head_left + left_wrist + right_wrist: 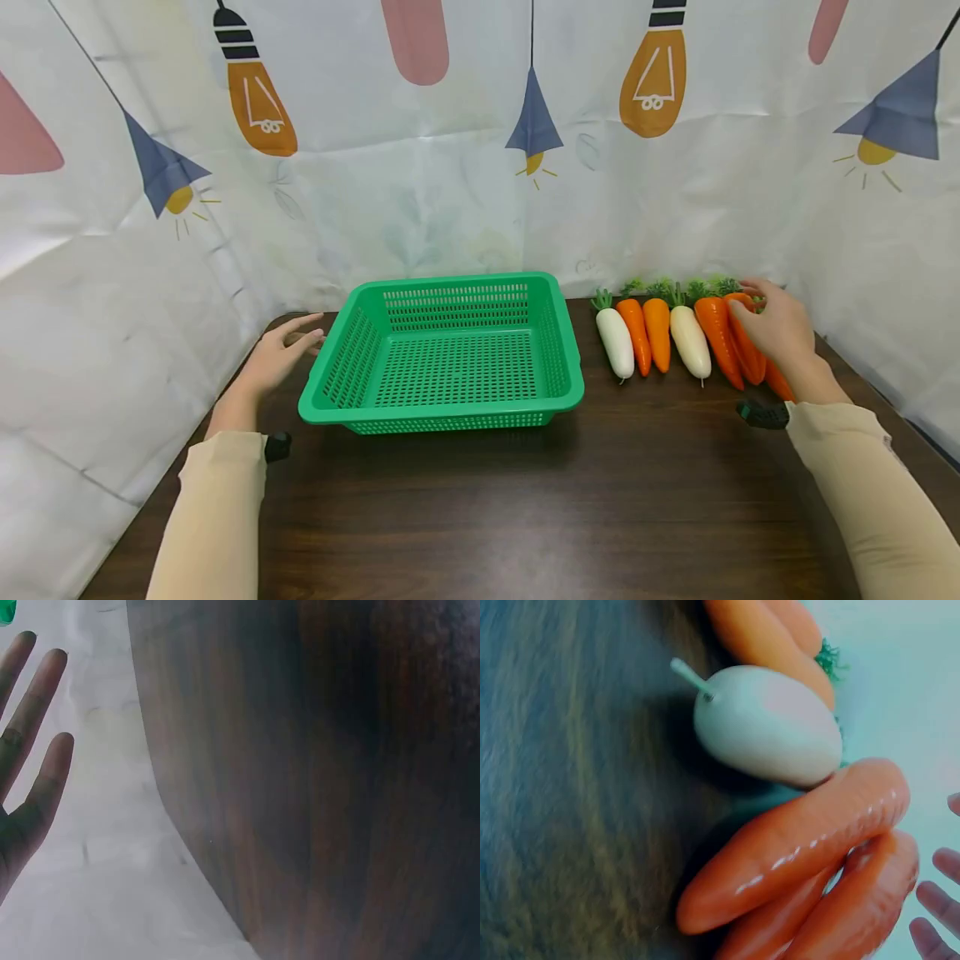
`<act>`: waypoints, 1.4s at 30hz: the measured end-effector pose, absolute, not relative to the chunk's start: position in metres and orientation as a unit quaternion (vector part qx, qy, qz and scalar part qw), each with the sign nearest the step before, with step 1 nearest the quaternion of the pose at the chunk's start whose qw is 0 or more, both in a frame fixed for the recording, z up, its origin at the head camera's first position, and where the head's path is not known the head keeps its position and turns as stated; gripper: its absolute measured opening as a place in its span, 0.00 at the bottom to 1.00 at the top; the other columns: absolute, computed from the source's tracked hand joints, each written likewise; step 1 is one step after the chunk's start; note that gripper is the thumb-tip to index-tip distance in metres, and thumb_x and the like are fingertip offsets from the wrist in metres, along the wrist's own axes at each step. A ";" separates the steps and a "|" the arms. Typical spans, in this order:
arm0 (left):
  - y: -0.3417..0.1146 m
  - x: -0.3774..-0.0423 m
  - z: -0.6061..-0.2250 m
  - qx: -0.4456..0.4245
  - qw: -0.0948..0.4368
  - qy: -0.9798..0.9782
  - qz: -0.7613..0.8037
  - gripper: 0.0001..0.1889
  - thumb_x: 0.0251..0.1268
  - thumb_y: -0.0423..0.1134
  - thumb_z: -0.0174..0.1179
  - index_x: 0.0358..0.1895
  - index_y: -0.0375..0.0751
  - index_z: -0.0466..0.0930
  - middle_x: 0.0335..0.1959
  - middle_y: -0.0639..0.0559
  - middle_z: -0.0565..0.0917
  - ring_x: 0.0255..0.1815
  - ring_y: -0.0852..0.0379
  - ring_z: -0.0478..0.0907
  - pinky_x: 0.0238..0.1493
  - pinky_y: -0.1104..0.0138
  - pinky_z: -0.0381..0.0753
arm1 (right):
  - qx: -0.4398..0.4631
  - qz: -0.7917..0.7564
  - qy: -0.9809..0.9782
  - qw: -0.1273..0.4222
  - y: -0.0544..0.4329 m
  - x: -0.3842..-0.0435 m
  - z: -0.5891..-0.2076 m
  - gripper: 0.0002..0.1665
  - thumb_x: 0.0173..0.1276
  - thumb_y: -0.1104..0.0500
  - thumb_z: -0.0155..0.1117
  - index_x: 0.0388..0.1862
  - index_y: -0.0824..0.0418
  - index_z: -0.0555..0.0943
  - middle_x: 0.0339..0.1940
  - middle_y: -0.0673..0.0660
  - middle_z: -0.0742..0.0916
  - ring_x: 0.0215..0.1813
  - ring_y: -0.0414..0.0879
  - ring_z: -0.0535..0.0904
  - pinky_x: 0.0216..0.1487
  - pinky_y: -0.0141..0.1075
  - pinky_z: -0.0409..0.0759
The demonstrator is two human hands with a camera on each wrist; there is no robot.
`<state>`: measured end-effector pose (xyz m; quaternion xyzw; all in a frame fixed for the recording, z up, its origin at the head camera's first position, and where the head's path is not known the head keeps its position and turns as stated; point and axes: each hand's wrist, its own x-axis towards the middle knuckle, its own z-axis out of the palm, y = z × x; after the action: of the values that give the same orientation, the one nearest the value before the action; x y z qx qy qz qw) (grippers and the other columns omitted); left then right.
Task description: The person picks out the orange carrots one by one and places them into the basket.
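Note:
My left hand [273, 358] hovers just left of the green plastic basket [450, 414], fingers spread and holding nothing. In the left wrist view, its fingers [52, 769] are straight and apart. At the right end of a row of vegetables, my right hand [783, 325] reaches over the orange carrots [718, 342], partly covering the last ones. The right wrist view shows its fingertips [934, 900] apart, close beside the thick end of a glossy carrot [877, 907]. A cream radish [690, 343] and a white radish [615, 343] lie among the carrots, leafy tops toward the wall.
The basket stands on a dark wooden table [510, 517], with nothing inside it. A white curtain [465, 208] printed with lamps and bulbs hangs behind and along both sides. Two more carrots [656, 333] lie between the radishes.

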<state>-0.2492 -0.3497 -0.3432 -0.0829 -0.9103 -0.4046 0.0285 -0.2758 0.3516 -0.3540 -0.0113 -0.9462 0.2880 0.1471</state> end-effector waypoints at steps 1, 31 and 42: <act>-0.350 -0.249 -0.344 -0.084 0.027 -0.908 -0.409 0.32 0.85 0.50 0.46 0.82 0.37 0.55 0.63 0.22 0.75 0.59 0.26 0.76 0.63 0.34 0.70 | -0.014 0.285 -0.947 0.144 0.353 -0.276 -0.355 0.35 0.83 0.48 0.49 0.77 0.69 0.64 0.69 0.76 0.73 0.62 0.73 0.70 0.52 0.66 0.72; -0.345 -0.254 -0.357 -0.172 0.025 -0.892 -0.418 0.28 0.86 0.42 0.43 0.82 0.38 0.54 0.72 0.27 0.65 0.61 0.35 0.74 0.55 0.40 0.76 | -0.029 0.248 -0.967 0.057 0.370 -0.282 -0.364 0.47 0.74 0.56 0.55 0.82 0.72 0.46 0.70 0.86 0.62 0.63 0.82 0.61 0.54 0.74 0.68; -0.347 -0.252 -0.364 -0.160 0.017 -0.899 -0.407 0.29 0.87 0.45 0.40 0.84 0.43 0.50 0.80 0.30 0.52 0.70 0.23 0.63 0.58 0.30 0.68 | -0.023 0.242 -0.969 0.054 0.366 -0.283 -0.362 0.45 0.76 0.57 0.55 0.82 0.72 0.47 0.70 0.86 0.63 0.62 0.82 0.62 0.56 0.74 0.67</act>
<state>-0.2518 -0.3470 -0.3644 -0.1595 -0.8993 -0.4069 0.0169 -0.2828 0.3664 -0.3621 -0.0231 -0.9685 0.2421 0.0535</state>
